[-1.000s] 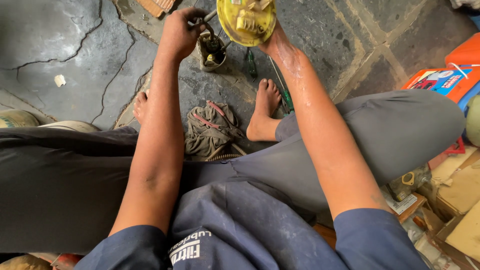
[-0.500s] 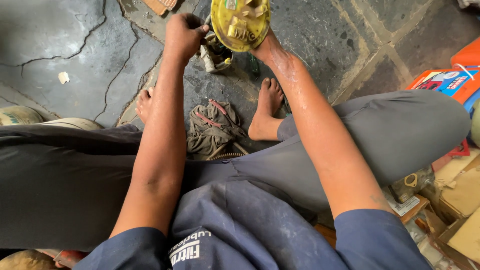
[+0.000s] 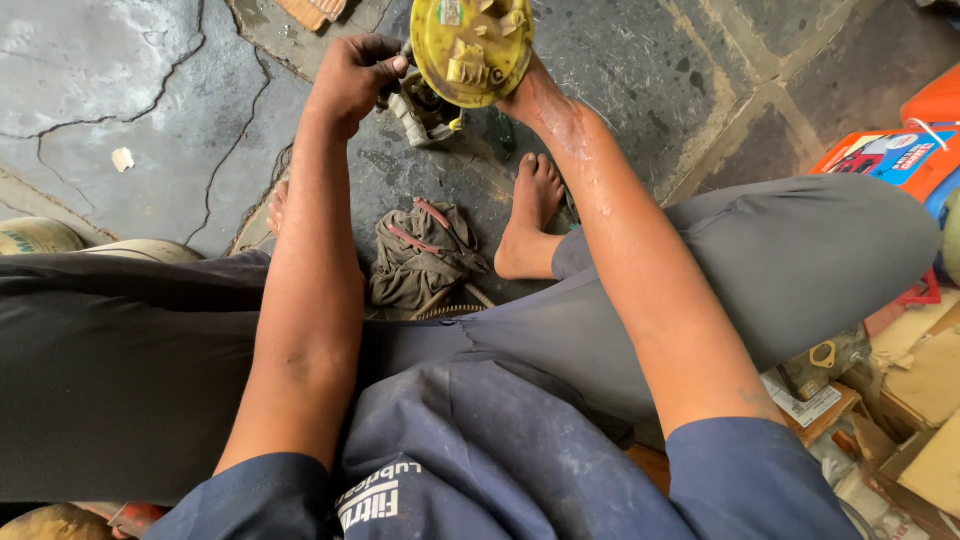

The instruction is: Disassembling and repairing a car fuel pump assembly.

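The cracked stone floor (image 3: 130, 110) takes up most of the view, and everything else can be placed from the yellow round part (image 3: 472, 45) held up at the top of the frame. Below that part the person sits low with grey trousers (image 3: 760, 260) spread to either side, and a crumpled grey rag (image 3: 420, 255) lies on the floor under it, just beside a bare foot (image 3: 530, 215). To the right of it and lower, cardboard and a bright orange and blue box (image 3: 890, 155) are piled at the edge. The right hand (image 3: 535, 98) is wrapped around the yellow part's lower right side, carrying it off the floor, the forearm glistening wet. The left hand (image 3: 352, 75) is closed at its left edge, fingers pinched near a small grimy whitish assembly (image 3: 420, 108) hanging just beneath it. Judging by this, the unit looks partly dismantled or mid-cleaning: both pieces are dirty, and whether they are joined or apart cannot be told.
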